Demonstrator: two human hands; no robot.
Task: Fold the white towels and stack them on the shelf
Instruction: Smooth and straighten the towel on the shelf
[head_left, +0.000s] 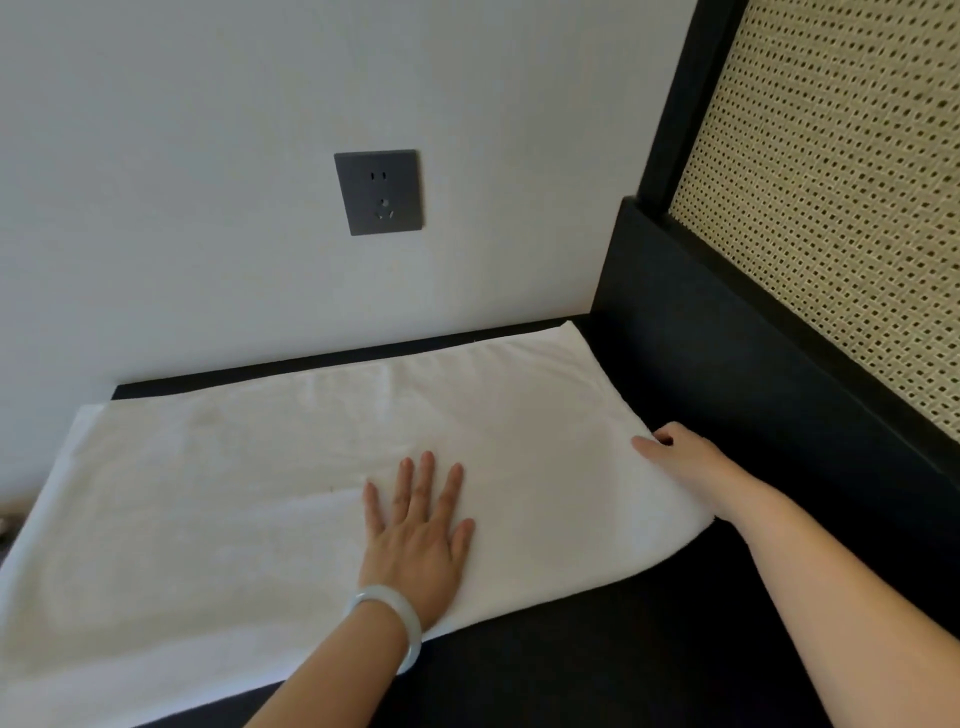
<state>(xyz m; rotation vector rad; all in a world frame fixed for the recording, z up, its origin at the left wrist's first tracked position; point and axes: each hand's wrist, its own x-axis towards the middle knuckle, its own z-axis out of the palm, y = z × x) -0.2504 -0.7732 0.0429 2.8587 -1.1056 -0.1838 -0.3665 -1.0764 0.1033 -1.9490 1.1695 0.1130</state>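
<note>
One white towel (234, 493) lies spread flat on the dark surface (597, 665). Its far edge runs just short of the surface's back edge, and its left end reaches past the left edge. The left hand (418, 540) presses flat on the towel near its front edge, fingers straight and slightly spread, with a pale bracelet (400, 618) on the wrist. The right hand (675, 449) pinches the towel's right edge, thumb on top and fingers curled beneath. A white wall (208, 208) with a grey socket (378, 192) stands behind the back edge. Along the right side rises a black frame (727, 338) holding a woven cane panel (831, 208).
</note>
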